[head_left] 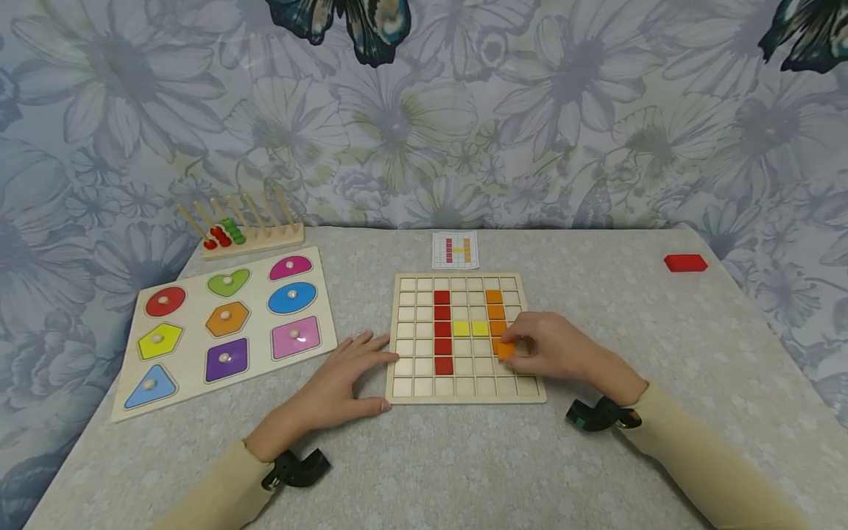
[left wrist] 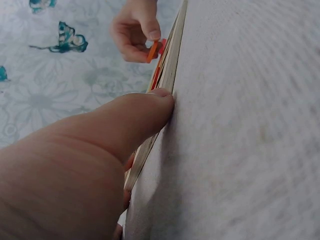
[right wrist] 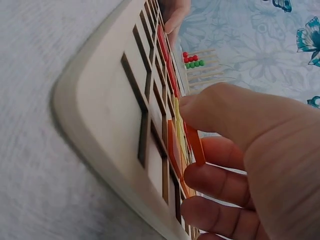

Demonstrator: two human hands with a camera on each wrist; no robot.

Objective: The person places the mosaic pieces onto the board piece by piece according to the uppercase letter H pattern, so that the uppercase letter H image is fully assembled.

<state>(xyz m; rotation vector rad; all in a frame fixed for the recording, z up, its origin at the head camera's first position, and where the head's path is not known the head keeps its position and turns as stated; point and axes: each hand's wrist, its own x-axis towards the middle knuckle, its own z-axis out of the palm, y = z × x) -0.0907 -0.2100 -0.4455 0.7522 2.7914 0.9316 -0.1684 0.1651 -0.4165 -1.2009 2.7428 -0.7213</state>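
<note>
A wooden grid board point(head_left: 466, 386) lies on the table, with a column of red square tiles point(head_left: 442, 330), two yellow tiles point(head_left: 471, 329) and a column of orange tiles point(head_left: 495, 312) in its cells. My right hand point(head_left: 553, 346) pinches a loose orange tile point(right wrist: 196, 142) between thumb and fingers, just above the lower end of the orange column. Against the board's left edge rests my left hand point(head_left: 344, 379), its fingers spread and fairly straight. In the left wrist view the left thumb point(left wrist: 135, 112) touches the board's side.
Behind the board lies a small pattern card point(head_left: 455, 250). A shape puzzle board point(head_left: 192, 335) with knobbed pieces is at the left, and a peg rack point(head_left: 255, 241) with red and green beads stands behind it. A red block point(head_left: 685, 263) lies at the far right.
</note>
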